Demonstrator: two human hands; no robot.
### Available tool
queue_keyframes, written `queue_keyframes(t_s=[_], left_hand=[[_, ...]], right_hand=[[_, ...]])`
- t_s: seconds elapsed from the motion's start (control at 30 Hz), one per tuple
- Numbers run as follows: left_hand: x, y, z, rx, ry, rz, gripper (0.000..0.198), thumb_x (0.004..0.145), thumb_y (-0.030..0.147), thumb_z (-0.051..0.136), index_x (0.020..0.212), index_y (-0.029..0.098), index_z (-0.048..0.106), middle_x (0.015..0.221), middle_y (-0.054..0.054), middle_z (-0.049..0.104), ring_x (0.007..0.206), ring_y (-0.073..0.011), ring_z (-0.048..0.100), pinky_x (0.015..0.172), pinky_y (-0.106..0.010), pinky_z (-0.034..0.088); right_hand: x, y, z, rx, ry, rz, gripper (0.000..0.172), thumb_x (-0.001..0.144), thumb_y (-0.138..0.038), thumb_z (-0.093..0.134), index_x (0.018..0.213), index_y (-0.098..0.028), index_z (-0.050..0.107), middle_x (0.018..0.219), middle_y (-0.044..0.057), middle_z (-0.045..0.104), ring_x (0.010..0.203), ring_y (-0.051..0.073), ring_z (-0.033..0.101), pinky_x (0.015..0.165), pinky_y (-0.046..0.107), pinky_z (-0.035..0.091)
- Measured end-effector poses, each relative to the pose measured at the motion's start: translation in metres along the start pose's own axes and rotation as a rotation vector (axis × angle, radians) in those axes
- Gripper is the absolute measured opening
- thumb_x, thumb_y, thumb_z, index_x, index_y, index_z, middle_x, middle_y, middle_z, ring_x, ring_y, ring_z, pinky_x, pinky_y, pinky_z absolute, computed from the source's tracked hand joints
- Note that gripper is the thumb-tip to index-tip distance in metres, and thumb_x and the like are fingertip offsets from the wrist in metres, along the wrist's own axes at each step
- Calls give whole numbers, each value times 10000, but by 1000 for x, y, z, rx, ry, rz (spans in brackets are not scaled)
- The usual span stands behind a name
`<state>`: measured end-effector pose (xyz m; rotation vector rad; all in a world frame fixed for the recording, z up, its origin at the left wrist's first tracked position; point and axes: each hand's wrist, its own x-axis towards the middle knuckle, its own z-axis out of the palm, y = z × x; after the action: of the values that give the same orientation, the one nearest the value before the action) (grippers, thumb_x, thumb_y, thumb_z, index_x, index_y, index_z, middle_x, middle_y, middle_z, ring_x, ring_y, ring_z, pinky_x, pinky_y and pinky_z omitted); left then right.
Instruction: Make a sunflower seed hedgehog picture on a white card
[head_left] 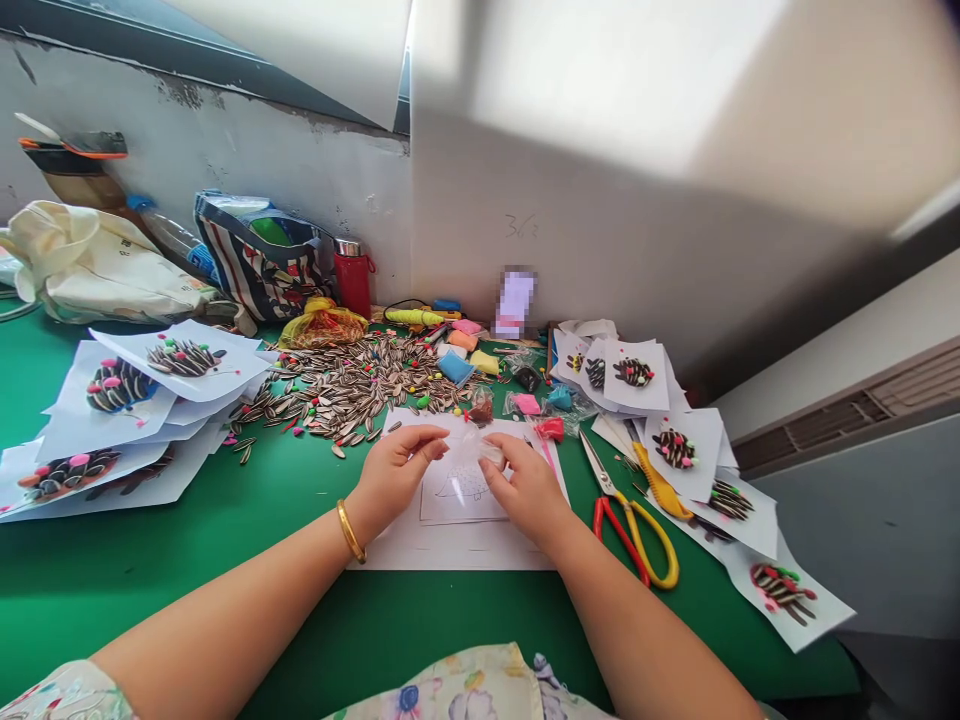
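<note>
My right hand pinches a small clear plastic packet with something whitish in it, over the middle of the paper. To its left, my left hand, a gold bangle on the wrist, has thumb and forefinger pressed together; whatever lies between them is too small to make out. Beneath both hands lies a white sheet with a smaller sheet on it bearing a line drawing of a rounded, spiky animal. Red-and-yellow-handled scissors rest beside my right forearm, blades pointing away from me.
Striped seeds are heaped behind the sheet, with coloured clay packets beside them. Finished seed pictures are stacked left, and more pictures lie right. A red flask, bags and a propped phone stand along the wall.
</note>
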<state>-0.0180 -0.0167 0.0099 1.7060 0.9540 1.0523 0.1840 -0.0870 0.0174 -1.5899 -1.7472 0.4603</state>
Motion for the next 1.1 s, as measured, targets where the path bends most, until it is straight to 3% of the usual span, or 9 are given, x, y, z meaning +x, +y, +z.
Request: queue_keyframes(t_s=[0.2,0.5,0.63,0.73,0.83,1.0,1.1], left_hand=[[-1,4,-1,105,-56,98,192,862,368,628,905,211,730,881,-45,723,822,-184,651,769,-313,539],[0,-4,4,80,-220,43,204,846,296,596,948,215,753,962,-66,743,891,-203,671,840,-335,543],[0,1,4,20,-279,-62,212,833,368,626,864,191,739,830,-52,729,751,-184,657,701,-298,542],[-1,3,3,-62,-255,-153,236,797,402,664,811,172,715,754,-38,703,678,-165,628,629,-278,519],[-1,7,4,-159,-236,-215,245,750,396,710,821,162,712,774,-45,713,671,-160,623,618,-276,516],[-2,12,4,-214,-250,-290,252,711,387,731,816,159,707,723,-28,691,638,-151,613,614,-280,517],[-2,11,4,-195,-233,-299,242,712,373,726,833,164,714,753,-32,701,646,-151,613,617,-279,516]], right_hand=[[-1,1,0,20,-68,58,225,935,-381,555,1092,-229,608,897,27,678,797,196,604,689,303,453],[1,0,-1,-133,-138,-70,315,1015,-397,408,923,-227,658,840,43,688,784,200,609,686,299,419],[2,0,0,-132,-159,-89,289,1008,-360,433,927,-222,673,877,49,702,830,203,623,718,307,445],[1,3,3,-94,-154,-108,228,971,-317,513,1119,-221,658,1090,73,711,1004,228,634,855,352,476],[1,5,6,-85,-154,-129,329,926,-318,595,1244,-234,613,1203,86,684,1096,250,618,928,393,476],[1,3,4,-93,-139,-202,240,972,-247,480,1091,-212,685,972,85,693,929,227,623,806,368,493],[1,1,3,-43,-145,-178,245,981,-257,468,1078,-221,690,969,80,682,930,220,613,810,364,488]])
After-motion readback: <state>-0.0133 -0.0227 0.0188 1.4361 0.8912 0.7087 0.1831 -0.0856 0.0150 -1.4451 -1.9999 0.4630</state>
